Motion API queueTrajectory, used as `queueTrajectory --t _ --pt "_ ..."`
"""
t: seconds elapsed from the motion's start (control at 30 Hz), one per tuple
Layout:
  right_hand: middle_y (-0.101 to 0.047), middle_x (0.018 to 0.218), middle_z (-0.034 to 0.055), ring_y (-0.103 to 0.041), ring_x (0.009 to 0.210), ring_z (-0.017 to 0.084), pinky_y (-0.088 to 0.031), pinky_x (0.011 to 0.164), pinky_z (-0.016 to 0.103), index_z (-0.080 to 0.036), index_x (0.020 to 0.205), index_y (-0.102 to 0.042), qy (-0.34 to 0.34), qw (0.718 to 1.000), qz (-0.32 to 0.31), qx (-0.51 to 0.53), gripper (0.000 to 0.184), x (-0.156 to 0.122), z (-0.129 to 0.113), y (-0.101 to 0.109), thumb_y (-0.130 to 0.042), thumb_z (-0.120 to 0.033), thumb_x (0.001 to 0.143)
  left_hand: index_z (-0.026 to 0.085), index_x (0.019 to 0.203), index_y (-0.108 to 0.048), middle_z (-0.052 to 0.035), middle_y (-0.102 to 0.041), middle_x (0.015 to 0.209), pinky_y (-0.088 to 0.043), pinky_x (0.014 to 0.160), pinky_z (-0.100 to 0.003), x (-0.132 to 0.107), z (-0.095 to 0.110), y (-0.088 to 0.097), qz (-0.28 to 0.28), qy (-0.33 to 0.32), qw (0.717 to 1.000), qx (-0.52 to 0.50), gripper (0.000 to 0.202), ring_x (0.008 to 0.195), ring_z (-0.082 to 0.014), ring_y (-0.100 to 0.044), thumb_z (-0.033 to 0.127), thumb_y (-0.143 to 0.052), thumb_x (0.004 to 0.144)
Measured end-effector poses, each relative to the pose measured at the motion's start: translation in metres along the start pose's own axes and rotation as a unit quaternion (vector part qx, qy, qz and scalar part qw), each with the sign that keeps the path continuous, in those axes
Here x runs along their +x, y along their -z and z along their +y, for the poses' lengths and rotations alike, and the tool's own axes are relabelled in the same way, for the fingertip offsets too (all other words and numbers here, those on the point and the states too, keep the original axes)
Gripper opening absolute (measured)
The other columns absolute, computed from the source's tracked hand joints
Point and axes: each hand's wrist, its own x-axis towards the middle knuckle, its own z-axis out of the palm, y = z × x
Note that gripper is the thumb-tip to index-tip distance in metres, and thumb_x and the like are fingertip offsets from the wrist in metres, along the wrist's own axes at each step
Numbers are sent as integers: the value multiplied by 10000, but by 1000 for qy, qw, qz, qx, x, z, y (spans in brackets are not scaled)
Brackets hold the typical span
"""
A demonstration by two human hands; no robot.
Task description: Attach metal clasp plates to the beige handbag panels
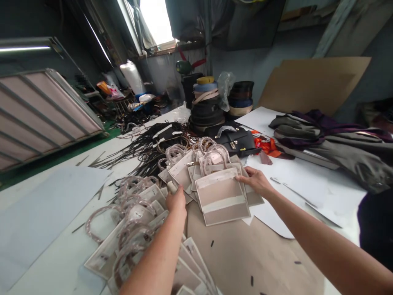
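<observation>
Left hand: bare, seen from the back — fingers largely hidden
Left forearm: bare down to the bottom edge of view, broadening from a narrow wrist
Right hand: bare, slender fingers; nails too small to make out
Right forearm: bare — long, tapering smoothly to a slim wrist

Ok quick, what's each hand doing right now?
Left hand: at a pale stub; can't tell if it's holding that.
Right hand: closed, pinching the edge of a beige panel.
</observation>
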Motion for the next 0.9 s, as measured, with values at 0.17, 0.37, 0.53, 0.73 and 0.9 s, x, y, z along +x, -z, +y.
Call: queueTrajectory --t 0.17,0.37,0.53,0.73,0.9 --pt "-813 1087 67 -752 991 338 -609 874 436 -227 1168 -795 -68 994 -19 80 592 41 27 -1 -898 -583 707 197 811 -685 -135 -799 932 -602 836 -422 33 -17 -17 13 47 999 -5 183 973 -322 -774 338 -799 784" --pt "-803 1236 71 -753 1121 362 -624 959 465 -252 1308 -714 -83 990 -69 94 675 51 42 -5 -886 -603 758 181 945 -738 -95 -811 995 -603 752 -330 41 -25 -29 -10 40 998 -56 236 896 -249 -780 246 -827 736" --pt "-818 1190 105 -749 1145 387 -626 978 477 -208 1215 -754 -102 989 -64 90 645 48 44 -15 -938 -570 714 195 901 -741 -54 -806 921 -583 706 -295 42 -35 -40 -56 5 996 -65 259 811 -222 -766 197 -846 665" --pt "-823 1146 124 -781 1017 382 -651 866 475 -195 1196 -747 -140 969 -96 180 658 52 38 -33 -964 -535 678 205 929 -754 -67 -805 891 -575 693 -304 45 -37 -44 -91 -18 994 -59 276 805 -242 -761 222 -847 670" --pt "-777 1305 116 -731 1176 359 -608 997 469 -228 1286 -685 -96 961 -114 231 729 58 24 -54 -976 -492 672 188 1023 -766 -121 -818 1008 -600 786 -363 55 -25 -47 -59 -44 996 -44 310 903 -284 -779 341 -822 759"
